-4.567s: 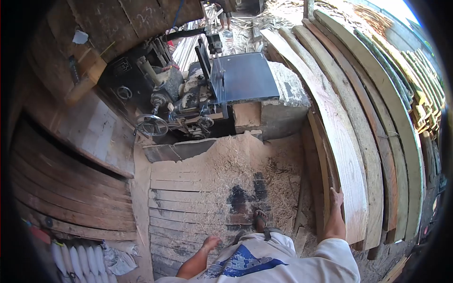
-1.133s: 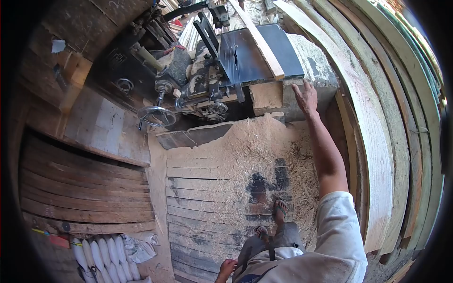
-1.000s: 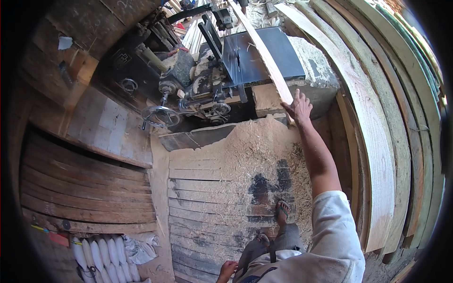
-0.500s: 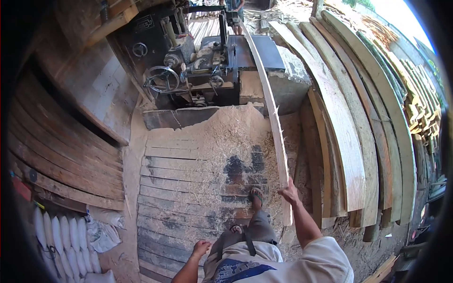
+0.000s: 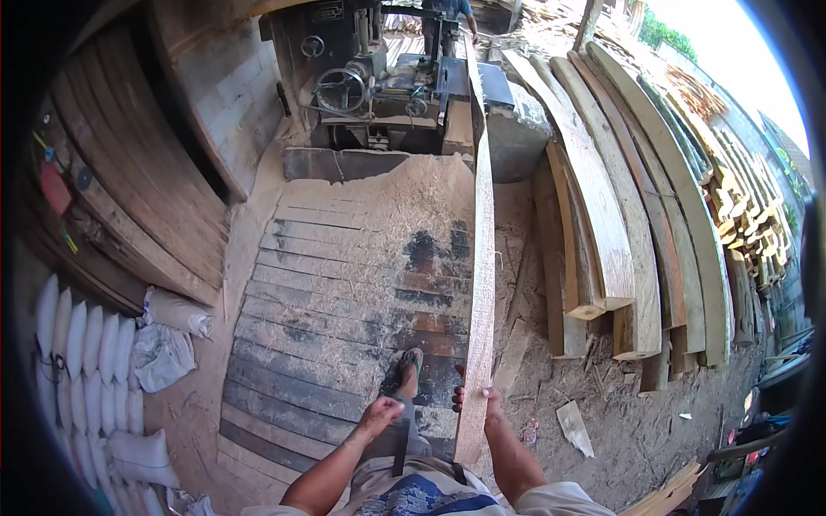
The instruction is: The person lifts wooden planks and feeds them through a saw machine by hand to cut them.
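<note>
A long, thin wooden board [image 5: 483, 258] runs from the sawing machine [image 5: 379, 86] at the back down to my body. My right hand [image 5: 482, 397] is closed round its near end, with the thumb on the right edge and the fingers showing at the left edge. Left of the board, my left hand [image 5: 381, 416] hovers above my leg, its fingers loosely curled and nothing visible in them. The board's far end lies by the machine's table, close to another person's hand [image 5: 474, 37].
Thick timber beams [image 5: 594, 232] are stacked on the right. Sawdust [image 5: 413, 193] is heaped before the machine and scattered over the slatted floor [image 5: 292, 344]. Planks [image 5: 138, 163] lean at the left, above filled white sacks [image 5: 90, 344]. A co-worker [image 5: 447, 10] stands behind the machine.
I have stepped back, and the view has shifted. The board's near end has come toward my body, still in my right hand. My left hand has risen nearer the board.
</note>
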Tool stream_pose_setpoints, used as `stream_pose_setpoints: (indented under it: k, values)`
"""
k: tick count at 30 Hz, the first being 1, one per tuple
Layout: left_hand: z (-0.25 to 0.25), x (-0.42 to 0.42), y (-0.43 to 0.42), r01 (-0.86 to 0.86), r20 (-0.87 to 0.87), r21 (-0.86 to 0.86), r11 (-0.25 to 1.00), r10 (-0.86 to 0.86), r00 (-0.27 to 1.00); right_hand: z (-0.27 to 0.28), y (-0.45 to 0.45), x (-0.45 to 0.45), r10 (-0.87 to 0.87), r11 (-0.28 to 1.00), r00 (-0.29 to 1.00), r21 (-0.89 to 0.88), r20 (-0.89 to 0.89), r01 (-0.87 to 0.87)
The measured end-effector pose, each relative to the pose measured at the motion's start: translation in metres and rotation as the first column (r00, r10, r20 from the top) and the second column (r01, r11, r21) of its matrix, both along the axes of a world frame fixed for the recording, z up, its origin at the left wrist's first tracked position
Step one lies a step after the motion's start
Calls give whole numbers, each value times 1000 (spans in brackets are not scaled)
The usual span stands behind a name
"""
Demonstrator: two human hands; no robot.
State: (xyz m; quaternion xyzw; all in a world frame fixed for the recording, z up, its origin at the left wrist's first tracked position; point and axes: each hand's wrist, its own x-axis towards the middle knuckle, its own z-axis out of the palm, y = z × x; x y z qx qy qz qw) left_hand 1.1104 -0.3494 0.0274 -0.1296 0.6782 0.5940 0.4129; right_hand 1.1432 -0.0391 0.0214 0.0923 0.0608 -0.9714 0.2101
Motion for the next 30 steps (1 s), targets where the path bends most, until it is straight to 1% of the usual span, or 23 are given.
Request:
stream_pose_setpoints:
  k: [2, 4, 5, 6, 7, 8, 9, 10, 11, 13, 15, 16, 18, 19, 20, 22, 23, 24, 26, 27, 28, 29, 30]
  values:
    - [28, 73, 21, -18, -9, 196, 980, 20, 1000, 13, -37, 58, -24, 1000, 1000, -11, 15, 24]
    - [47, 148, 34, 97, -3, 210, 973, -99, 995, 11, -63, 122, 7, 993, 998, 115, 58, -14]
    - [51, 184, 37, 194, -149, 193, 962, -167, 975, 9, -73, 147, 31, 983, 997, 179, 64, -42]
    - [41, 222, 32, 303, -291, -18, 953, -295, 910, 18, -87, 176, 12, 949, 997, 315, 80, -36]
    - [48, 249, 23, 364, -393, -249, 898, -437, 809, 12, -102, 204, -2, 926, 988, 373, 154, -56]
    - [51, 274, 10, 407, -286, -129, 904, -427, 858, 4, -111, 227, 55, 753, 977, 634, 207, -177]
    - [92, 295, -4, 436, -167, -2, 900, -430, 887, 2, -123, 253, 84, 497, 957, 821, 276, -281]
    - [114, 318, -18, 448, -47, 126, 885, -446, 894, 0, -150, 282, -10, 236, 991, 964, 130, -124]
    - [98, 349, -29, 402, -96, 150, 903, -392, 915, 0, -178, 310, -81, -99, 997, 995, 6, -14]
    - [26, 423, -51, 314, -194, 210, 926, -275, 942, 90, -231, 355, -60, -299, 975, 928, 214, -222]
    - [13, 471, -80, 514, -386, 30, 857, -465, 797, 85, -265, 412, 15, -543, 995, 836, 101, -77]
    - [-18, 502, -93, 424, -270, -7, 906, -410, 871, 67, -277, 443, 34, -662, 993, 747, 117, -65]
    - [-42, 565, -124, 360, -160, -27, 932, -360, 919, 90, -290, 483, 16, -524, 985, 841, 170, -136]
    - [-35, 584, -137, 387, -194, 8, 922, -379, 905, 104, -291, 490, 5, -450, 983, 878, 185, -163]
    - [-27, 603, -147, 419, -229, 45, 907, -399, 888, 114, -289, 490, -29, -248, 953, 921, 303, -300]
    - [-4, 656, -164, 292, -141, 97, 952, -277, 951, 93, -286, 490, -99, -76, 984, 985, 148, -156]
    - [-2, 684, -167, 218, -92, 122, 968, -208, 974, 78, -288, 487, -157, 134, 987, 989, -44, 65]
    - [-28, 717, -168, -51, 76, 451, 891, 19, 997, 57, -283, 482, -172, 178, 981, 976, -92, 123]
    - [-10, 768, -179, 117, -187, 164, 979, -86, 979, 19, -282, 482, -201, 275, 962, 931, -187, 238]
    - [3, 790, -185, 171, -298, -6, 985, -165, 940, 23, -290, 502, -203, 328, 963, 914, -178, 238]
    - [7, 810, -194, 221, -247, -64, 973, -230, 941, 38, -303, 530, -210, 380, 963, 894, -167, 238]
    - [11, 835, -203, 196, -256, -60, 979, -204, 945, 42, -313, 561, -218, 430, 964, 871, -153, 235]
    - [14, 864, -211, 169, -261, -51, 984, -176, 949, 28, -320, 590, -224, 405, 964, 886, -142, 225]
